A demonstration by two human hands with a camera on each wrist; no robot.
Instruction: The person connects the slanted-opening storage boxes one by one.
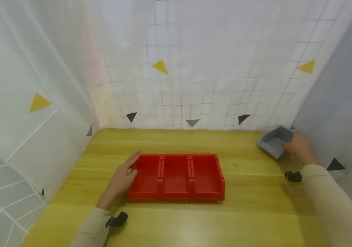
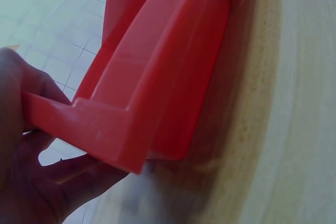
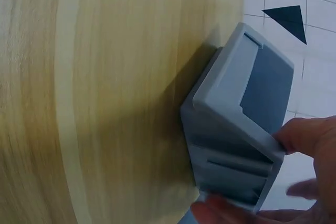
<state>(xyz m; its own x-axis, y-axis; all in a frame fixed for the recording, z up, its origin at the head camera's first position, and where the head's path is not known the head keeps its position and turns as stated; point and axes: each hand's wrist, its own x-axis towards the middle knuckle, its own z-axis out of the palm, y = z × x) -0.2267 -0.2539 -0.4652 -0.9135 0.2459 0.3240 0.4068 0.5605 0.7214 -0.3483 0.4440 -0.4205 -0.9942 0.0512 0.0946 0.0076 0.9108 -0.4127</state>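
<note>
Three red storage bins (image 1: pixel 176 176) stand side by side in a row on the table, their low fronts facing me. My left hand (image 1: pixel 123 178) grips the left wall of the leftmost bin, with the thumb over the rim; the left wrist view shows the red wall (image 2: pixel 100 135) between thumb and fingers. At the far right, my right hand (image 1: pixel 301 147) holds a small grey bin (image 1: pixel 270 145) by its right side. In the right wrist view the thumb lies on the grey bin's rim (image 3: pixel 226 100), with blurred fingertips by its outer wall.
The wooden table (image 1: pixel 194 223) ends at a white sheet (image 1: pixel 194 96) with grid lines and triangles behind it. Similar sheets rise at the left and right. The grey bin is near the back right corner. A black wrist-worn device (image 1: pixel 117 219) sits on each wrist.
</note>
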